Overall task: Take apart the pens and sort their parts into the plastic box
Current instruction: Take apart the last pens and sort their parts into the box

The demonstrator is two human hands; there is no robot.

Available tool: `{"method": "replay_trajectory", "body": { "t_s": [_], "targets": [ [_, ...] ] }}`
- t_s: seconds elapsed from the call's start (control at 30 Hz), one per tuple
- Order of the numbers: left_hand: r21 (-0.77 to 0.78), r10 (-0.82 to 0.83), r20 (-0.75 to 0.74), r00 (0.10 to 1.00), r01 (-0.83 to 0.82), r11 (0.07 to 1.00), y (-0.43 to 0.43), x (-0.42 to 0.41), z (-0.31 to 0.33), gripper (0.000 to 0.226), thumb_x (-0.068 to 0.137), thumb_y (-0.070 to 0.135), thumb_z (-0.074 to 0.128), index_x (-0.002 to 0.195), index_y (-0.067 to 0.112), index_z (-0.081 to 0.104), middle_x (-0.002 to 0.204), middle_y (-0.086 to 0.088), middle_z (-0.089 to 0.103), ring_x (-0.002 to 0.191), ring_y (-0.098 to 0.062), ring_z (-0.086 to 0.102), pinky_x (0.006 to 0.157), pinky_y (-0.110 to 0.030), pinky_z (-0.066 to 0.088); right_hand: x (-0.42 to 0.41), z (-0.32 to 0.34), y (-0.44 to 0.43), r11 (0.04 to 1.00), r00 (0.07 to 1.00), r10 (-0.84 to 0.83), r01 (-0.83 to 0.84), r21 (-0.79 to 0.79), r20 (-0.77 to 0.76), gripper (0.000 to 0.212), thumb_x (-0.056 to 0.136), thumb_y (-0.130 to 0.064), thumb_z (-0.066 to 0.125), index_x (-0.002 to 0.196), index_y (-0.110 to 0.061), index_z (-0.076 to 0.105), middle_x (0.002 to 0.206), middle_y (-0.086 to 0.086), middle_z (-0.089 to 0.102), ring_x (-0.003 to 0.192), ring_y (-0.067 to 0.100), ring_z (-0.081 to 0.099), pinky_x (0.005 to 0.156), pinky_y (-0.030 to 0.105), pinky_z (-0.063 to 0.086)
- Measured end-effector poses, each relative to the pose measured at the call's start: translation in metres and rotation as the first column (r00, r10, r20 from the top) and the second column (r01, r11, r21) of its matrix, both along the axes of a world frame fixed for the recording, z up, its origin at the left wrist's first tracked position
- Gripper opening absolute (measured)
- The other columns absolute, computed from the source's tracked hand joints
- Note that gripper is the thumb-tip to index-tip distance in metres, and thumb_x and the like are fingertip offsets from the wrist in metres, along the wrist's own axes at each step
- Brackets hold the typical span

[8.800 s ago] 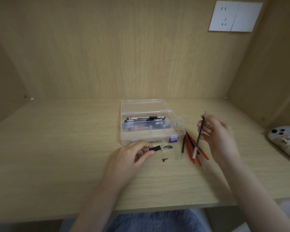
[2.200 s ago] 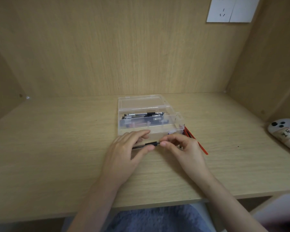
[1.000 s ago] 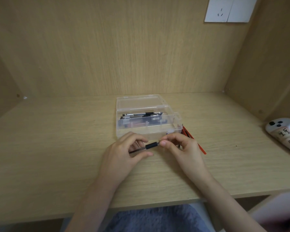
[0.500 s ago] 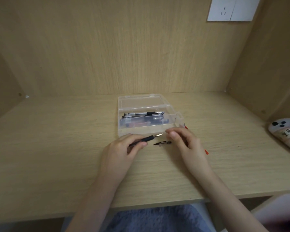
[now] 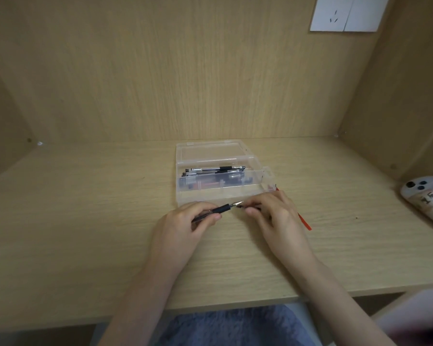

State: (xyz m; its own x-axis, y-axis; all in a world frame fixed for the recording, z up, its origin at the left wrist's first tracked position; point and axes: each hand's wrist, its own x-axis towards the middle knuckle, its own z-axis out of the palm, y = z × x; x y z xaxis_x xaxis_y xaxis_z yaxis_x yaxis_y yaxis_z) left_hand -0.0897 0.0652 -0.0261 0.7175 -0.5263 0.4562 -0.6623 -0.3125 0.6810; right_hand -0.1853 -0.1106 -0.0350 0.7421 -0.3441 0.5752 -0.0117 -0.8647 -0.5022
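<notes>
- Two hands: left hand [image 5: 185, 222] curled round pen [image 5: 220, 209] barrel, tip toward the other fingertips.
- Opposite, right hand [image 5: 273, 216] pinches small dark part [image 5: 243, 207] beside that tip.
- One open plastic box [image 5: 210, 196], just beyond both fingertips.

A white controller [image 5: 425, 201] lies on the wooden desk [image 5: 85, 221]; socket plate [image 5: 348, 13] above.

This is a study desk nook, in a home or an office. A pale wood-grain desktop [image 5: 85, 233] is closed in by a matching back panel [image 5: 185, 71] and side panel [image 5: 398, 96]. A white socket plate [image 5: 345, 13] sits on the back wall. A white handheld controller [image 5: 428, 198] lies at the right, and a clear plastic box [image 5: 205, 194] holds pens [image 5: 213, 169].
</notes>
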Motion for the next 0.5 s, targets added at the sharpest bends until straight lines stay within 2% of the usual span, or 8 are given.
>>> {"method": "replay_trajectory", "body": {
  "t_s": [0.1,0.17,0.3,0.37,0.43,0.5],
  "targets": [
    [-0.013,-0.005,0.005,1.0,0.005,1.0,0.0004,0.0003,0.0005,0.012,0.078,0.035,0.07,0.09,0.033,0.07,0.082,0.023,0.065,0.075,-0.001,0.062,0.066,-0.036,0.053,-0.0042,0.0033,-0.0014,0.969,0.996,0.024,-0.044,0.243,0.083,0.01,0.092,-0.022,0.056,0.093,-0.025,0.065,0.091,-0.014,0.066,0.088,0.005,0.058,0.08,0.024,0.044],
    [-0.024,-0.018,0.007,1.0,0.018,1.0,0.0006,0.0003,0.0004,0.012,0.078,0.033,0.07,0.089,0.033,0.07,0.083,0.021,0.066,0.075,-0.002,0.062,0.066,-0.037,0.053,-0.0065,0.0056,-0.0027,0.934,0.992,0.051,-0.088,0.345,0.115,0.016,0.096,-0.02,0.05,0.093,-0.021,0.066,0.092,-0.012,0.065,0.089,0.007,0.059,0.081,0.023,0.044],
    [-0.011,-0.033,0.019,0.999,0.033,0.999,0.0003,0.0007,0.0007,0.011,0.078,0.034,0.069,0.089,0.034,0.069,0.084,0.021,0.067,0.076,-0.001,0.061,0.067,-0.034,0.052,-0.0079,0.0081,-0.0013,0.872,0.987,0.116,-0.156,0.465,0.114,0.022,0.095,-0.027,0.044,0.1,-0.022,0.064,0.097,-0.012,0.065,0.094,0.002,0.058,0.082,0.018,0.042],
    [0.001,-0.046,0.026,0.999,0.046,0.999,0.0001,0.0007,0.0003,0.012,0.078,0.034,0.068,0.09,0.033,0.07,0.085,0.02,0.067,0.076,-0.002,0.061,0.067,-0.035,0.052,-0.0069,0.0067,-0.0007,0.845,0.986,0.129,-0.165,0.509,0.105,0.013,0.095,-0.023,0.05,0.102,-0.025,0.061,0.097,-0.01,0.065,0.094,0.004,0.06,0.084,0.022,0.044],
    [0.011,-0.061,0.037,0.997,0.061,0.998,-0.0002,0.0009,-0.0004,0.013,0.078,0.037,0.067,0.091,0.035,0.069,0.086,0.019,0.068,0.077,-0.003,0.061,0.068,-0.037,0.052,-0.0065,0.0072,0.0005,0.804,0.98,0.138,-0.196,0.562,0.144,0.012,0.092,-0.017,0.056,0.096,-0.028,0.06,0.092,-0.005,0.066,0.09,0.01,0.061,0.082,0.028,0.046],
    [0.017,-0.073,0.035,0.997,0.073,0.997,-0.0007,0.0011,-0.0013,0.017,0.078,0.039,0.067,0.094,0.037,0.065,0.087,0.019,0.067,0.079,-0.003,0.062,0.069,-0.037,0.052,-0.0069,0.0089,0.0015,0.788,0.974,0.14,-0.217,0.576,0.176,0.015,0.09,-0.015,0.059,0.089,-0.03,0.06,0.087,-0.005,0.066,0.084,0.012,0.061,0.078,0.029,0.046]
  ]
}}
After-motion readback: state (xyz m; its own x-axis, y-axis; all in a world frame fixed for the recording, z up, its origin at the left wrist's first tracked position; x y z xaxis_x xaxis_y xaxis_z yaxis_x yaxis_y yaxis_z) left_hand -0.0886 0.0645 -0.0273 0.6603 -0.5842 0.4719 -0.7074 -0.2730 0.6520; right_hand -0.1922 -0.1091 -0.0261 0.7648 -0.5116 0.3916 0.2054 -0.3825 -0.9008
